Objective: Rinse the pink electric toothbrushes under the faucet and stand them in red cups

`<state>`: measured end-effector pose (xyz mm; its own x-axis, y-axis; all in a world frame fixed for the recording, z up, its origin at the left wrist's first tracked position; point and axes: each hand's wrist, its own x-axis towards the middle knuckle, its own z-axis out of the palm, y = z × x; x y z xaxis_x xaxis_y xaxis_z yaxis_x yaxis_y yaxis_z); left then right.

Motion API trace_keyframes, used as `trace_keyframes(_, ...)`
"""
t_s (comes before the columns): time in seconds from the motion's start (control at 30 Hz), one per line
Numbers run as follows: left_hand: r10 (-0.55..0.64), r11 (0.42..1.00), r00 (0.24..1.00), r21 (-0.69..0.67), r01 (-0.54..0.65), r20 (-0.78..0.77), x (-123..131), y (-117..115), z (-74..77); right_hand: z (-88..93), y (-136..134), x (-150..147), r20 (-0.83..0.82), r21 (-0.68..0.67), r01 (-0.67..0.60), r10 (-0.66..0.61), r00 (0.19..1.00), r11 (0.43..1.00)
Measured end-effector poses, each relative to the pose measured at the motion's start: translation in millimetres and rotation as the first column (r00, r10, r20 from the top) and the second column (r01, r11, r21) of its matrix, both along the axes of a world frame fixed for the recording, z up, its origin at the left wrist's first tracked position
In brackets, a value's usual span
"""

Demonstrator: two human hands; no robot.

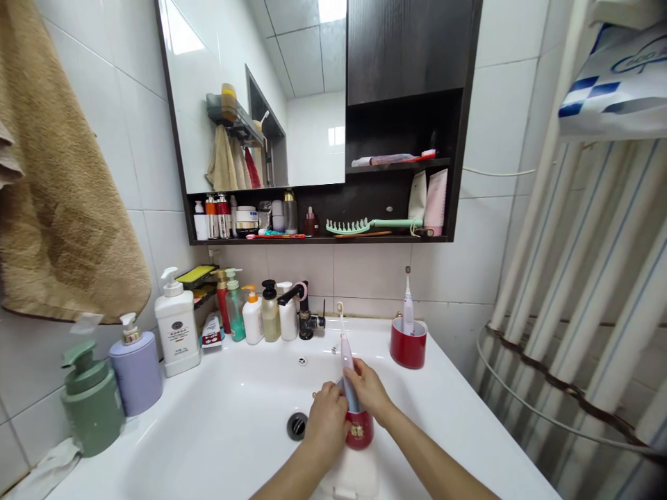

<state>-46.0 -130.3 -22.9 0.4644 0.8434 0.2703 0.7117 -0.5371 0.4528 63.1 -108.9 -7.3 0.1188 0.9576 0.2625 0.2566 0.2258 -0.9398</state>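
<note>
Already one white toothbrush (408, 312) stands by itself in the back cup (409, 351), but the right hand (372, 392) pinches a pink toothbrush (346, 351) in the front cup (360, 432) the left hand (328, 420) holds.

Pale pink toothbrush (346, 351) | near-upright, held | red cup (359, 432) | gold-marked, below

At lower centre, a toothbrush (347, 353) rises from a cup (360, 434) over the basin (244, 410). Farther right, another brush (408, 312) stands in another cup (408, 351). Mid-frame, bottles (271, 316) stand left of the tap (305, 312), below the cabinet (406, 48); pipes (542, 167) line the right.
</note>
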Motion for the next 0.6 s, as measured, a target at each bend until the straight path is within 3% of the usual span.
trace_keyframes(0.13,0.006,0.997,1.000,-0.072,-0.003,0.031,5,4,3.9,-4.3,1,11,0.103,-0.019,0.043,-0.041,0.994,0.999)
trace_keyframes(0.33,-0.095,0.991,0.995,0.096,0.094,0.006,29,29,33.4,20.8,19,34,0.237,-0.040,0.135,-0.121,0.964,0.990)
trace_keyframes(0.47,-0.092,0.980,0.996,0.176,0.089,0.008,55,58,56.6,40.2,30,45,0.290,-0.011,0.317,-0.301,0.909,0.948)
trace_keyframes(0.6,-0.148,0.960,0.987,0.251,0.126,0.070,71,87,61.9,41.9,31,51,0.339,-0.011,0.419,-0.390,0.856,0.908)
